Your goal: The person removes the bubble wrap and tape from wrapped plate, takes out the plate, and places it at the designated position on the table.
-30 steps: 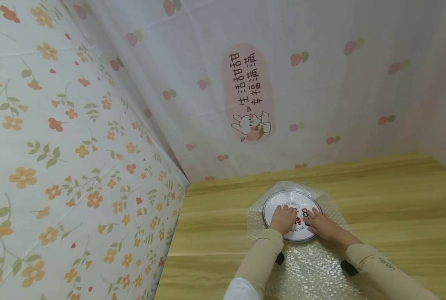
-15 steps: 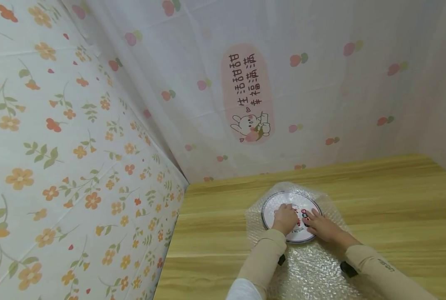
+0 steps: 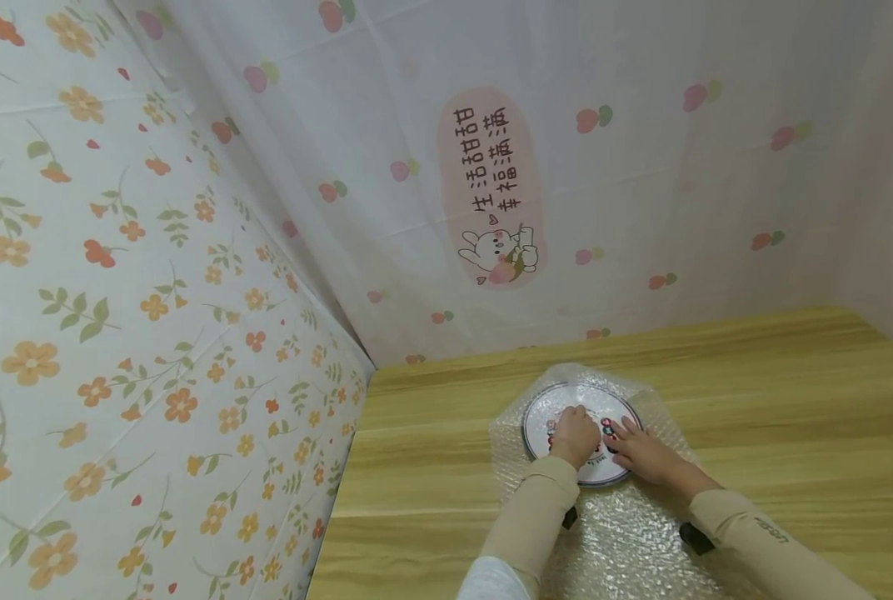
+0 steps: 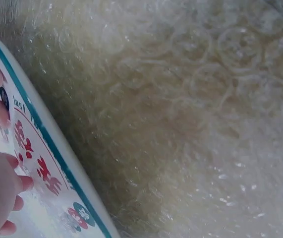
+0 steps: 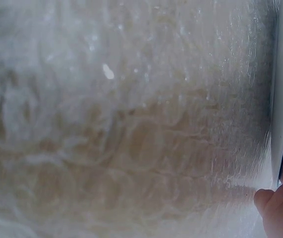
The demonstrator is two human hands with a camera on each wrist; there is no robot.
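Observation:
A round white plate [image 3: 540, 408] with a blue-green rim band, red characters and small floral prints lies on a sheet of bubble wrap [image 3: 619, 533]. My left hand [image 3: 576, 435] rests on the middle of the plate with its fingers curled in; in the left wrist view, its fingertips [image 4: 27, 182] stand at the printed face and no held item shows. From the right, my right hand [image 3: 645, 454] lies over the plate's edge, its fingers spread across the face. The right wrist view catches only part of this hand [image 5: 282, 208] beside the raised rim.
The wrap lies on a wood-grain table [image 3: 416, 467] and runs toward the front edge of the view. A flower-print cloth [image 3: 154, 333] hangs at the left. Behind the table hangs a pale curtain [image 3: 604, 192] with fruit prints and a rabbit picture.
My left hand has slid a little to the right across the plate, and its fingers have curled in. My right hand has barely moved.

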